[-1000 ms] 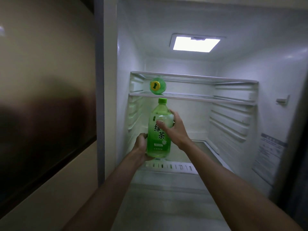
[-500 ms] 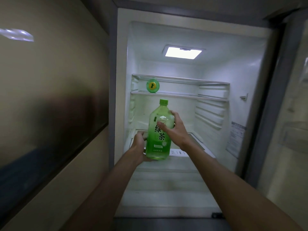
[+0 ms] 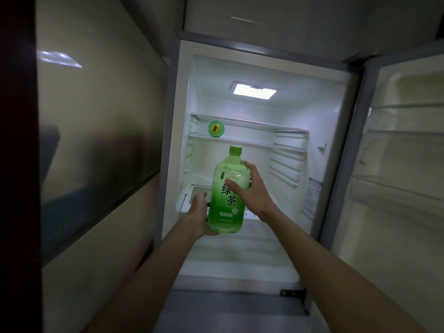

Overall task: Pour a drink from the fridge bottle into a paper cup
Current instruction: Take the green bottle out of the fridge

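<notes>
Both hands hold the green plastic tea bottle (image 3: 228, 191) upright before the open white fridge (image 3: 264, 68): the left hand (image 3: 200, 213) cups its base, fingers hidden behind; the right hand (image 3: 253, 188) grips its shoulder.

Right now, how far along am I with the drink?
Done: the fridge door is open and the green tea bottle is off the shelves, upright. In hand: your left hand cups its base, your right hand grips its shoulder. Left: the green cap is on, no paper cup in view, nothing poured.
</notes>
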Available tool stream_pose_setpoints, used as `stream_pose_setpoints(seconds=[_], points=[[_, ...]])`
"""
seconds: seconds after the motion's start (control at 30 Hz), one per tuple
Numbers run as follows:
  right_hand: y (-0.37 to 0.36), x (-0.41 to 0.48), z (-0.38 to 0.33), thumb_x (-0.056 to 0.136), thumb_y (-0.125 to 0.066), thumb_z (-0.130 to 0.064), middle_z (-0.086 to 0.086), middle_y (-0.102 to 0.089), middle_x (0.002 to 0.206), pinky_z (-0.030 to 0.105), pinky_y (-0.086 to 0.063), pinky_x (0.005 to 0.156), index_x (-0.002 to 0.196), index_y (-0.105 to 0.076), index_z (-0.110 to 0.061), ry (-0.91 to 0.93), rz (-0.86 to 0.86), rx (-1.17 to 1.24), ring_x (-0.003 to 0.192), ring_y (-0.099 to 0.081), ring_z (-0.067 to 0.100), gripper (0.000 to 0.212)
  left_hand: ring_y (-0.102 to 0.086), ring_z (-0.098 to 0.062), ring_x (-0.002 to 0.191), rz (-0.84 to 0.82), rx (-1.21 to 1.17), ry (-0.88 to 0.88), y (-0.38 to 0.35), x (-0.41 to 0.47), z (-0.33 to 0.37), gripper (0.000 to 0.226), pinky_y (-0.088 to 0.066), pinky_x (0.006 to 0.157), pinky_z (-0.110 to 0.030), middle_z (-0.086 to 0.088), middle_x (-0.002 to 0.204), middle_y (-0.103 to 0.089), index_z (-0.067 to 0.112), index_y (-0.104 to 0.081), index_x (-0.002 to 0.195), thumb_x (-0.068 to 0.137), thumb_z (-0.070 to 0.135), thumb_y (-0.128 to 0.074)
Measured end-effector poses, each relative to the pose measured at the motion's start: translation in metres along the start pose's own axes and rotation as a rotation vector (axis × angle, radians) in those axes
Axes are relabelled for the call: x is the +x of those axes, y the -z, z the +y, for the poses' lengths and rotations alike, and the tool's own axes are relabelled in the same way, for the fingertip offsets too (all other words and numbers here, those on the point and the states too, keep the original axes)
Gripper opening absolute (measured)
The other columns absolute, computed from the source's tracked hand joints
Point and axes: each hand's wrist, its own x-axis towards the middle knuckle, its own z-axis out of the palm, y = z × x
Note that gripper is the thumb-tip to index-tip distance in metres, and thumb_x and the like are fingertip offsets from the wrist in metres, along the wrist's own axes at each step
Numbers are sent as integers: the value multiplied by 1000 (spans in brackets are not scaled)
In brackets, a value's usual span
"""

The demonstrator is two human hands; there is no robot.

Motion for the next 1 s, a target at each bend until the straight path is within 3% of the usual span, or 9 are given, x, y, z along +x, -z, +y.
stream_pose_setpoints(seconds=[0.2,0.33,0.6,1.0], points=[[14,-50,-20,83,-76,-35,6,-62,123,51,-55,91,138,-35,-26,-10,-31,8,105,-67,23,69,-57,-34,87,7,31,-25,-2,-51,-26,42,-48,73,-43,-18,97,-60,9,-56,95,97,41,-28],[20,-86,-40,83,-74,-38,5,-61,123,42,-56,90,139,-33,-27,-4,-62,-23,104,-66,18,70,-55,-35,87,28,29,-14,-5,-91,-44,42,-46,77,-45,-18,98,-59,10,-55,95,97,42,-29],[28,-143,-86,81,-77,-39,3,-64,120,49,-54,93,138,-36,-26,5,-114,4,106,-66,21,72,-58,-36,86,56,58,-43,0,-167,-65,41,-50,70,-42,-18,94,-60,13,-58,93,95,41,-29],[27,-230,-154,82,-76,-39,2,-65,119,47,-55,92,137,-37,-28,13,-110,27,106,-66,18,68,-59,-35,80,44,14,-28,11,-284,-81,40,-51,58,-38,-18,93,-59,12,-56,90,96,44,-33]])
